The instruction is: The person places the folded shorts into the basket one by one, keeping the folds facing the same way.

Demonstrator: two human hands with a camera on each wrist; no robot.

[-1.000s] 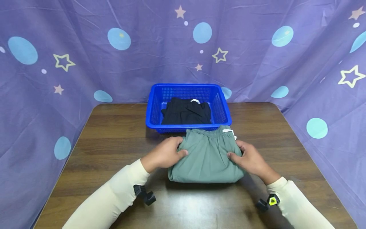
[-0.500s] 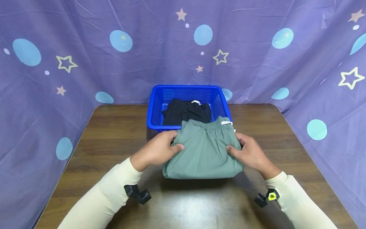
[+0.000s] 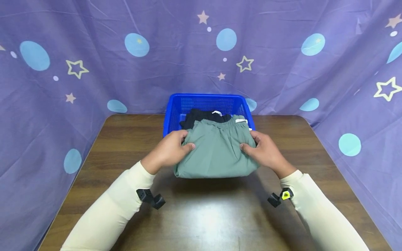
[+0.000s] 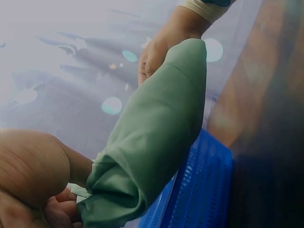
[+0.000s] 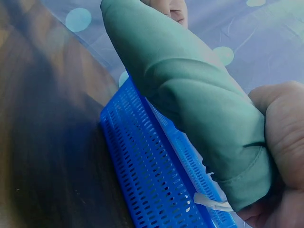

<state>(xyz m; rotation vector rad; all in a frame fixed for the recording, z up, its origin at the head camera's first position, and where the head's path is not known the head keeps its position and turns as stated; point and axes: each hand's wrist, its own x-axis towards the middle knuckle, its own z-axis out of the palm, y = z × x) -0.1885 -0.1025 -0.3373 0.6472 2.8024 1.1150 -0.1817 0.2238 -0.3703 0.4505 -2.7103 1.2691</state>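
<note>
Folded green shorts (image 3: 216,150) with a gathered elastic waistband hang level between both hands, above the table and over the near side of a blue basket (image 3: 168,118). My left hand (image 3: 169,148) pinches their left edge, thumb on top. At the right edge my right hand (image 3: 265,150) grips them the same way. A white drawstring (image 5: 213,203) dangles by the right fingers. Inside the basket lies a folded black garment (image 3: 201,115) with a white tie, partly covered by the shorts in the head view. Both wrist views show the shorts above the basket's perforated side.
The wooden table (image 3: 125,146) carries the basket near its back edge. Behind and at both sides hangs a purple curtain (image 3: 176,45) with stars and blue ovals. Each cream sleeve bears a small black camera mount (image 3: 150,198).
Both hands have carried the green shorts away from the body and upward, from in front of the basket to over its near rim. The shorts now hide more of the black garment.
</note>
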